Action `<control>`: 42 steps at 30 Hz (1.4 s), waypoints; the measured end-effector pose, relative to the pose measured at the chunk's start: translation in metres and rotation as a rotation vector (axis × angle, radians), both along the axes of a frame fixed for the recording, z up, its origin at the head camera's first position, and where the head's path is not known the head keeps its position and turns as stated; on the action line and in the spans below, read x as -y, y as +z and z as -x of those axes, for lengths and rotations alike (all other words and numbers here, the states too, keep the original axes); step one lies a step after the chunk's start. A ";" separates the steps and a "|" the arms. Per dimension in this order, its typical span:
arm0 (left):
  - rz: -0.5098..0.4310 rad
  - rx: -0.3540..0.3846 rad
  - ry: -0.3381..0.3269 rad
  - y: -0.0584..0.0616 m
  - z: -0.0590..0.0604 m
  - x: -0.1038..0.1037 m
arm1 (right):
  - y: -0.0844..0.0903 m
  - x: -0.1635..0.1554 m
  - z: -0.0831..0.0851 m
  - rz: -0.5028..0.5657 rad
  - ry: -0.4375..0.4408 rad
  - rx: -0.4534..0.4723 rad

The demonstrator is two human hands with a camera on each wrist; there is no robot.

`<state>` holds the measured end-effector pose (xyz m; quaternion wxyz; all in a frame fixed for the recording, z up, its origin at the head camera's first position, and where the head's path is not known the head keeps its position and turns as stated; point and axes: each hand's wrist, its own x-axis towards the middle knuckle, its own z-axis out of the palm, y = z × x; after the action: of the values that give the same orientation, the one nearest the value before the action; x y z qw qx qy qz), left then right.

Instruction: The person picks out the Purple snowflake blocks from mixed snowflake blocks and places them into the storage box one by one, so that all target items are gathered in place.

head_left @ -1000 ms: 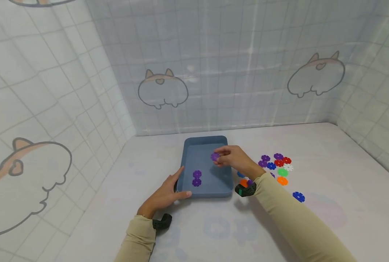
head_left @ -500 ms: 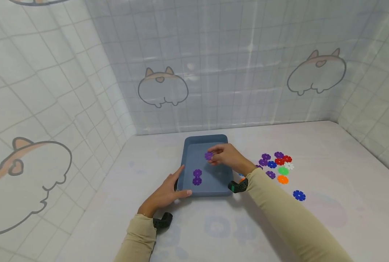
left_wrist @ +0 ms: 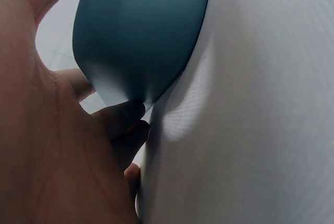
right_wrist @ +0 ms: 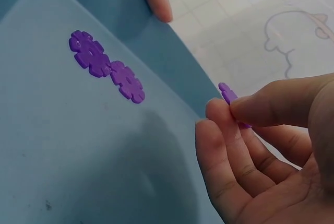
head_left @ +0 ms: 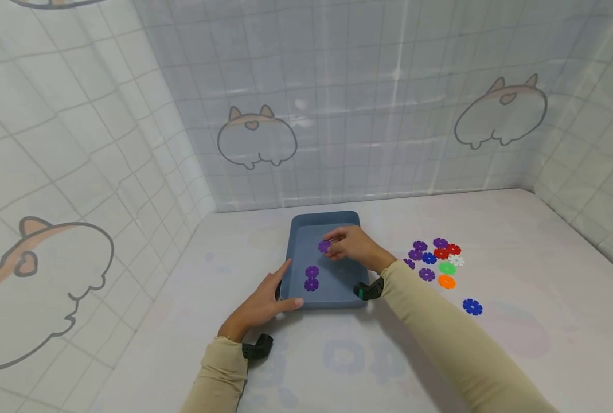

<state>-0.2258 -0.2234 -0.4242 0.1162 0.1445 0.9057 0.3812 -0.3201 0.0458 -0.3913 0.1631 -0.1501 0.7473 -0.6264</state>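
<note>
My right hand [head_left: 356, 248] pinches a purple flower-shaped snowflake disc [right_wrist: 227, 93] between thumb and fingertips, above the blue-grey tray [head_left: 337, 293]. On the tray floor, toward its left side, lie two purple discs, one nearer [right_wrist: 90, 54] and one farther [right_wrist: 128, 82], meeting edge to edge. At the tray's near left corner, my left hand [head_left: 257, 304] grips it, the thumb [head_left: 291, 304] over the front rim and the other fingers along the left wall. The left wrist view has those fingers bent at the tray's outer wall, low by the cloth.
Right of the tray, loose discs lie scattered on the pale printed cloth [head_left: 337, 373]: several purple, red [head_left: 441, 253], blue [head_left: 472, 307], white [head_left: 456, 260], green [head_left: 447, 268] and orange [head_left: 446, 281]. Tile-patterned curtains [head_left: 347, 115] with cartoon animals hang behind and at both sides.
My right hand has moved left over the tray with the purple disc in its fingers. The left hand stays at the tray corner, and the two discs inside lie as before.
</note>
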 end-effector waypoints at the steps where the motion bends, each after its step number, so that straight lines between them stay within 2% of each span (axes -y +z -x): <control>1: 0.001 0.000 0.002 0.000 0.000 0.000 | 0.000 0.001 0.000 -0.009 0.000 -0.003; 8: 0.002 0.001 0.010 0.001 -0.001 0.001 | 0.002 0.009 0.003 -0.050 -0.004 0.020; 22: -0.001 -0.001 0.004 -0.002 -0.002 -0.002 | -0.015 0.022 0.011 -0.139 -0.013 0.010; 34: -0.003 -0.012 -0.009 -0.002 -0.003 -0.003 | -0.016 0.029 0.011 -0.265 -0.014 -0.077; 42: 0.004 -0.019 -0.014 0.001 -0.004 -0.001 | -0.018 0.034 0.012 -0.326 0.015 -0.149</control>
<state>-0.2215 -0.2221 -0.4229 0.1103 0.1541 0.9066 0.3771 -0.3324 0.0115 -0.4092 0.1343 -0.1734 0.8477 -0.4831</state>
